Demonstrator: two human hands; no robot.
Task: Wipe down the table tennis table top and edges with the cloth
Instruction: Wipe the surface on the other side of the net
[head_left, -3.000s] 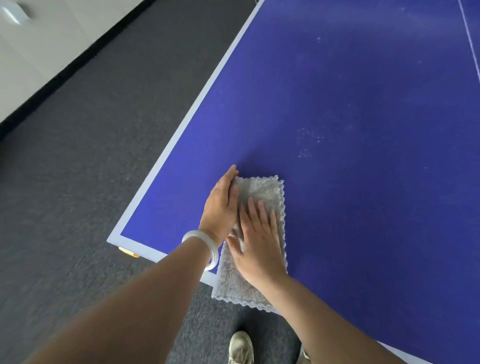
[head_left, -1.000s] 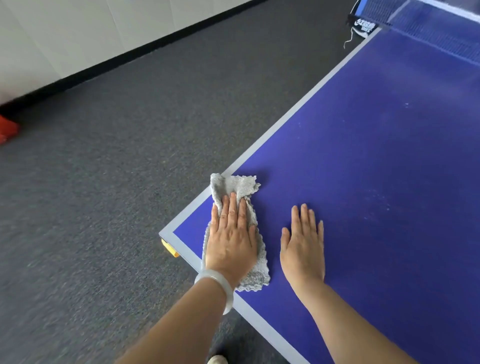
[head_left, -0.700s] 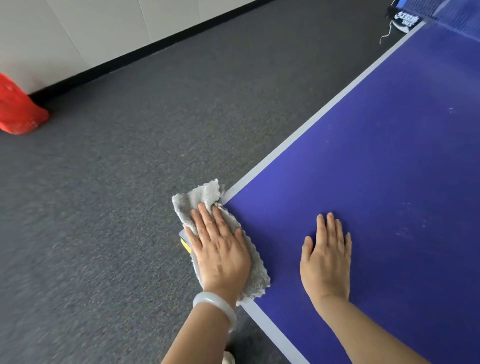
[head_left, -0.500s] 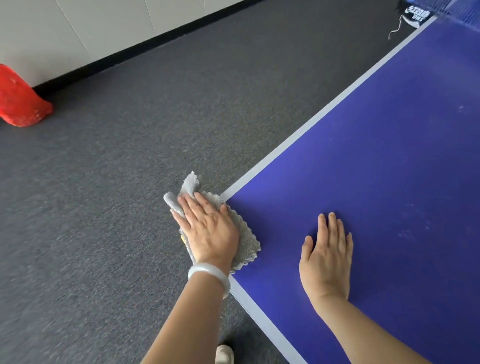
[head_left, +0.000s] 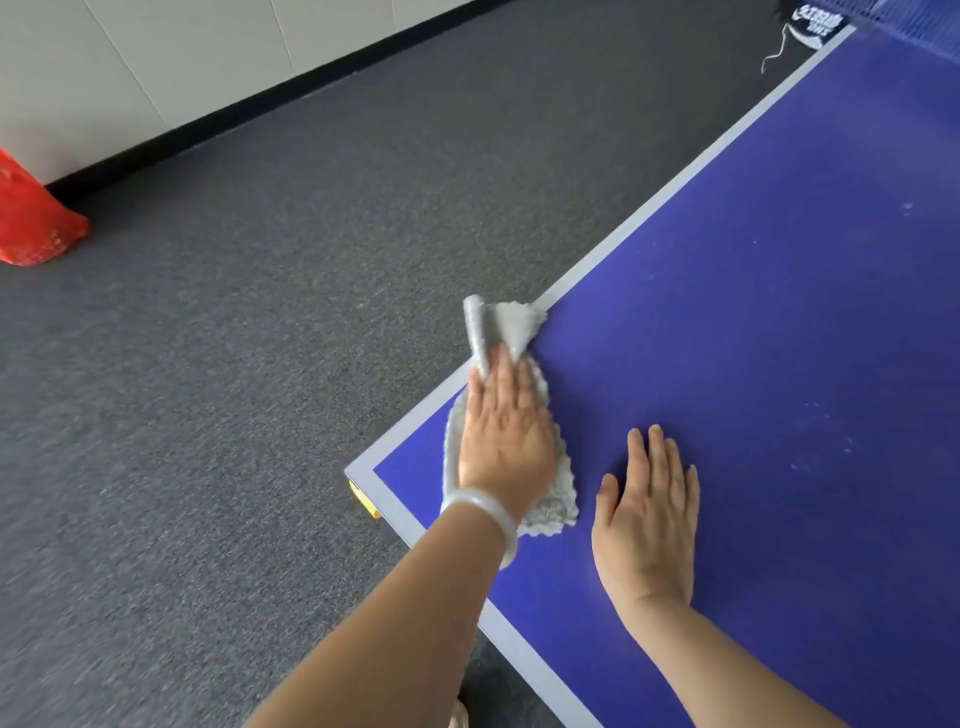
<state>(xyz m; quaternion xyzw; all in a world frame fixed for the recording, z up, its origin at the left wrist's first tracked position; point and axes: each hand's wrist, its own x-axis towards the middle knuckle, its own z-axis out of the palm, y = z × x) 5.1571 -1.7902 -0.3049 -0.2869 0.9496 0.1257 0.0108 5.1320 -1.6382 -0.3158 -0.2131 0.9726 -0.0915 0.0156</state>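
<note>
While the left hand (head_left: 501, 426) lies flat, fingers together and palm down, it presses the grey cloth (head_left: 506, 332) onto the blue table tennis table (head_left: 779, 312) right at the near-left corner; nothing pinched here, just an open palm bearing down; the cloth is a nubbly, terry-like rectangle with a scalloped hem, its far end bunched and curled up over the pale grey border stripe (head_left: 670, 192), its near end poking out by the wrist; a smooth, milky-white bangle (head_left: 480, 512) rings that wrist; the right hand (head_left: 647, 525) rests flat on the bare blue top just beside the cloth, fingers straight and close together, holding nothing; faint whitish smudges (head_left: 810, 462) dot the matte surface further right; a yellow corner guard (head_left: 363, 500) peeks from under the corner; dark grey carpet (head_left: 234, 389) spreads below, with a red mesh bag (head_left: 31, 218) against the white wall and the net clamp (head_left: 815, 26) at the far edge
</note>
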